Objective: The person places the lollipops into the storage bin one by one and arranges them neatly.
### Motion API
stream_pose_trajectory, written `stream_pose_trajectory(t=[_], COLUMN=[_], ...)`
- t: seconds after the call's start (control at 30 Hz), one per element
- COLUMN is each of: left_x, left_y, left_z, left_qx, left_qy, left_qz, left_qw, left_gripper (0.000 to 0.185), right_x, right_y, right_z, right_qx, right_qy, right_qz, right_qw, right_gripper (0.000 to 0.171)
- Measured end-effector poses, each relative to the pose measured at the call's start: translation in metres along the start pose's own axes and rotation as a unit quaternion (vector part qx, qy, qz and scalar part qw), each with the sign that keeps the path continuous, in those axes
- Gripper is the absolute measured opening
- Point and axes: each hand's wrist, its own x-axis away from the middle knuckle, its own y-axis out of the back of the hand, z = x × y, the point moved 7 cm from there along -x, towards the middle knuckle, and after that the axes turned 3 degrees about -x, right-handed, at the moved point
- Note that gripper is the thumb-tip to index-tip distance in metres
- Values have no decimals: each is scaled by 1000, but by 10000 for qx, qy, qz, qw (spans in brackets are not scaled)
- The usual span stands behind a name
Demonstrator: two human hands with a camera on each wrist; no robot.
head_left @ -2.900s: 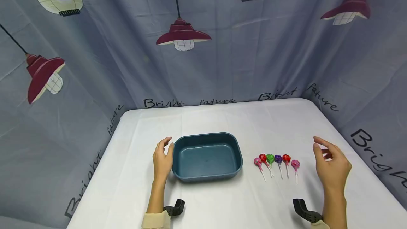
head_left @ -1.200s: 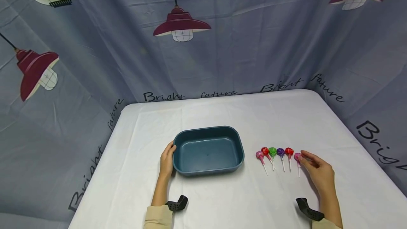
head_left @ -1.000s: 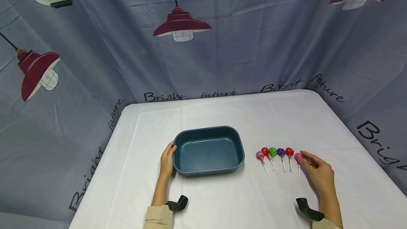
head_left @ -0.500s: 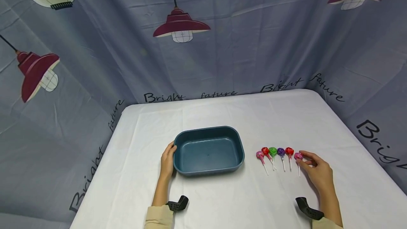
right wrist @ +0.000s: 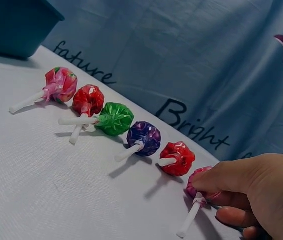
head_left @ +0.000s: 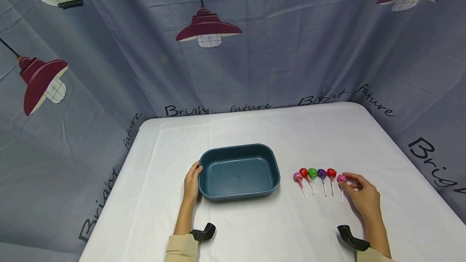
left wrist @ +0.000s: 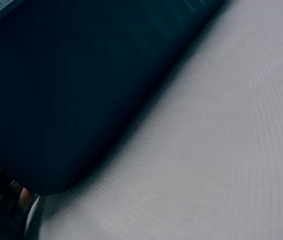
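Note:
A dark teal rectangular tray (head_left: 255, 192) sits mid-table with nothing in it. My left hand (head_left: 191, 182) holds its left end, thumb at the rim; in the left wrist view the tray's wall (left wrist: 81, 90) fills the frame, fingertips (left wrist: 4, 197) at its lower corner. Right of the tray lies a row of several lollipops: pink (head_left: 297, 178), red (head_left: 303, 172), green (head_left: 312, 172), purple (head_left: 321, 173), red (head_left: 330, 172) and pink (head_left: 341, 178). My right hand (head_left: 360, 192) pinches the rightmost pink lollipop (right wrist: 199, 187) at its head, still on the cloth. The right hand (right wrist: 251, 192) hides part of that candy.
A white cloth covers the table (head_left: 255, 132), whose edges drop off left and right. Grey-blue curtains printed with lamps (head_left: 208, 31) close it in at the back and sides. Black wrist mounts (head_left: 202, 233) show near the front edge.
Since 2.9 s ago both hands came down, the left onto the tray's end, the right onto the rightmost pink lollipop. In the last second the right fingers closed slightly on it.

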Motion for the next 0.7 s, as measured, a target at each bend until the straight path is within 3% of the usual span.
stream_pose_trajectory(t=[0.7], left_x=[-1], left_y=[1], left_z=[-3], left_qx=[125], left_qy=[-124], left_qz=[25], left_qw=[9998], left_gripper=[34], right_x=[10], right_y=[7], right_z=[3], right_qx=[54], right_qy=[-430], right_qz=[161], right_qw=[9989], right_gripper=[47])
